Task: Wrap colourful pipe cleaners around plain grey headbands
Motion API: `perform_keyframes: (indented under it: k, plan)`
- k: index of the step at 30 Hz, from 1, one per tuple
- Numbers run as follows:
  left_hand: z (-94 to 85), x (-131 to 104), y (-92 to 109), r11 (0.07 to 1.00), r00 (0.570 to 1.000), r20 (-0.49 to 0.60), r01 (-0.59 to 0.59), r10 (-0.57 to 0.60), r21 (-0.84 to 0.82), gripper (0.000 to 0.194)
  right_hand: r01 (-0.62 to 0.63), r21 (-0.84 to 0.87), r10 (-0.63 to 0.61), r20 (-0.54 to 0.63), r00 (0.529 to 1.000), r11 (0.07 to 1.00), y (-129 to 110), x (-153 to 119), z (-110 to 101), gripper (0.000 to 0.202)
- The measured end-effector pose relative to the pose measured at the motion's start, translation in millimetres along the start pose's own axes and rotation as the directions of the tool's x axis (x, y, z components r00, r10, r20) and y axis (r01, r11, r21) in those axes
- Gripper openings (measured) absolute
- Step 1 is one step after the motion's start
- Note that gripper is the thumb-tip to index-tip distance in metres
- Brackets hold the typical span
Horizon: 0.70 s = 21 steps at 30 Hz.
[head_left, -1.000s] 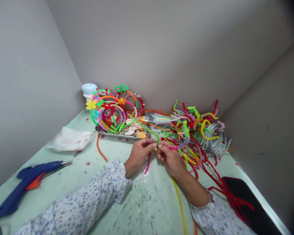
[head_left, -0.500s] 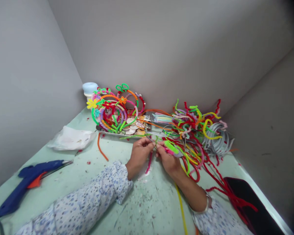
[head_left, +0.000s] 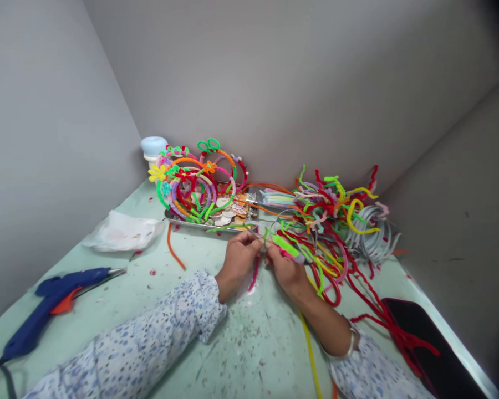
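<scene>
My left hand [head_left: 240, 259] and my right hand [head_left: 286, 271] meet over the middle of the table, fingertips pinched close together. Between them is a thin green pipe cleaner [head_left: 266, 233], partly hidden by the fingers. A hairband wrapped in bright green [head_left: 286, 245], pink and pale purple fuzz shows at the back of my right hand; how the fingers grip it is hidden. Below my left fingertips, a magenta pipe cleaner [head_left: 254, 275] hangs or lies; I cannot tell which.
Finished hairbands [head_left: 191, 188] stand on a metal tray [head_left: 183, 223] holding wooden pieces. A pipe cleaner heap [head_left: 328, 205] and grey hairband coil [head_left: 372, 235] lie right. A blue glue gun [head_left: 45, 310], plastic packet [head_left: 125, 231] and phone [head_left: 432, 343] lie around.
Both hands stay pinched together at almost the same spot, with small finger movement at the green pipe cleaner. The whole view has shifted slightly.
</scene>
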<state>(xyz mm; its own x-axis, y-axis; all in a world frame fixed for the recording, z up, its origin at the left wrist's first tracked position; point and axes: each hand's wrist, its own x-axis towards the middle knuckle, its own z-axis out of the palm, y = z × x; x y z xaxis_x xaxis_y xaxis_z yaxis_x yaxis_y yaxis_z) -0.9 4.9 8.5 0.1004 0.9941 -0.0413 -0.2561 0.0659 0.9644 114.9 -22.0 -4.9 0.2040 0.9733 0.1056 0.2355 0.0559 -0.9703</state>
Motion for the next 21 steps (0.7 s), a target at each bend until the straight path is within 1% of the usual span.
perform_keyframes:
  k: [4,7,9,12,15,17,19,21]
  plan:
    - [2.6,-2.3,5.2,1.000,1.000,0.012,-0.013,0.013,0.009,0.011,-0.053,0.026,0.052,0.032,0.998,0.998,-2.9,1.7,0.3,0.025]
    - [0.7,0.2,-1.3,0.999,0.999,-0.033,-0.011,0.013,0.034,0.010,-0.048,0.002,0.048,0.009,0.999,0.999,-3.5,0.2,0.7,0.024]
    - [-1.8,2.4,-8.2,0.999,0.998,-0.058,-0.022,0.024,0.039,0.009,0.007,-0.033,-0.008,-0.010,1.000,0.999,-2.3,-1.7,0.7,0.018]
    - [-4.7,4.3,-14.9,0.995,0.996,-0.049,-0.070,0.073,0.065,0.008,0.125,-0.121,-0.127,-0.006,0.992,0.985,0.8,-4.4,0.2,0.013]
    - [-5.1,4.2,-14.2,0.991,0.994,-0.070,-0.080,0.088,0.111,0.008,0.212,-0.215,-0.217,-0.002,0.976,0.953,3.6,-6.2,-0.1,0.013]
    - [-4.0,4.0,-11.9,0.990,0.994,-0.083,-0.065,0.076,0.125,0.008,0.235,-0.245,-0.243,-0.004,0.970,0.941,5.2,-6.6,0.1,0.013]
    - [-2.5,3.6,-10.0,0.993,0.995,-0.077,-0.051,0.060,0.105,0.007,0.210,-0.223,-0.219,-0.015,0.976,0.952,6.1,-5.9,0.4,0.012]
    - [-0.8,2.8,-8.5,0.997,0.997,-0.065,-0.036,0.041,0.068,0.007,0.141,-0.160,-0.147,-0.027,0.989,0.977,6.1,-4.4,0.2,0.013]
